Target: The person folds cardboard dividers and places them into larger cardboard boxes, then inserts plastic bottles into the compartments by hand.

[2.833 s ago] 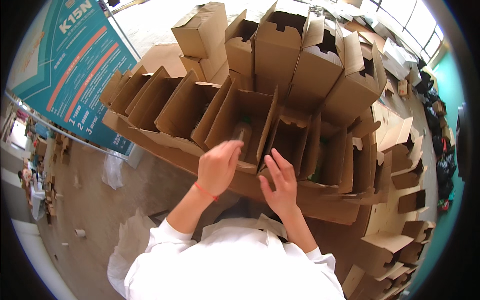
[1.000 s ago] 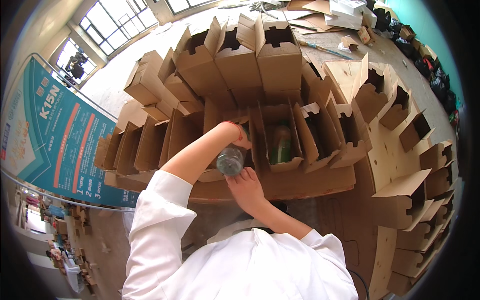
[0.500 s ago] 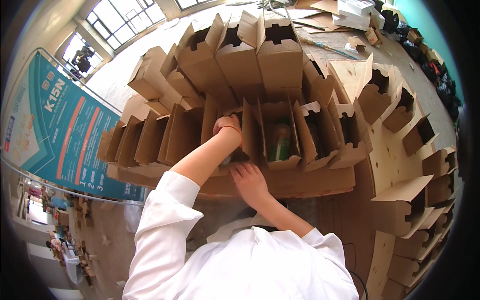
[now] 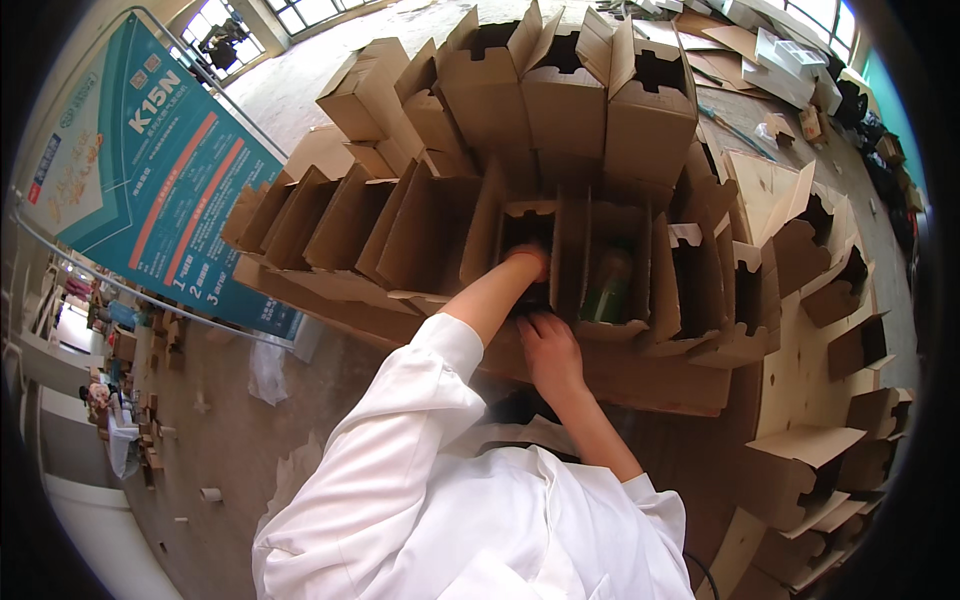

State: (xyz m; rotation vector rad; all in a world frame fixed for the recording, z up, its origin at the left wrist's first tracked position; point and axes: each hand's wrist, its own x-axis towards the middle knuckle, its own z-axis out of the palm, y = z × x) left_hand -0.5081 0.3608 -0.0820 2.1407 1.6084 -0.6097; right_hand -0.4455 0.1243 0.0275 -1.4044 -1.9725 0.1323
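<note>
My left hand (image 4: 527, 262) reaches down into an open, upright cardboard box (image 4: 484, 228) in the near row. Its fingers are hidden inside the dark box, so whatever they touch or hold does not show. At the front of that same box lies my right hand (image 4: 552, 350), its fingers extended toward the front edge and nothing visible in its grasp. One box to the right holds a bottle (image 4: 609, 285) with a green lower part, standing in shadow.
More open boxes (image 4: 350, 215) stand left along the row, with taller boxes (image 4: 568, 110) behind. Several open boxes (image 4: 790, 450) line a wooden board (image 4: 790, 365) at right. A teal banner (image 4: 150, 175) on a metal frame stands at far left.
My left hand has sunk deeper into the box. My right hand has moved up closer to the box's front edge. The whole view has shifted, with the boxes now further right.
</note>
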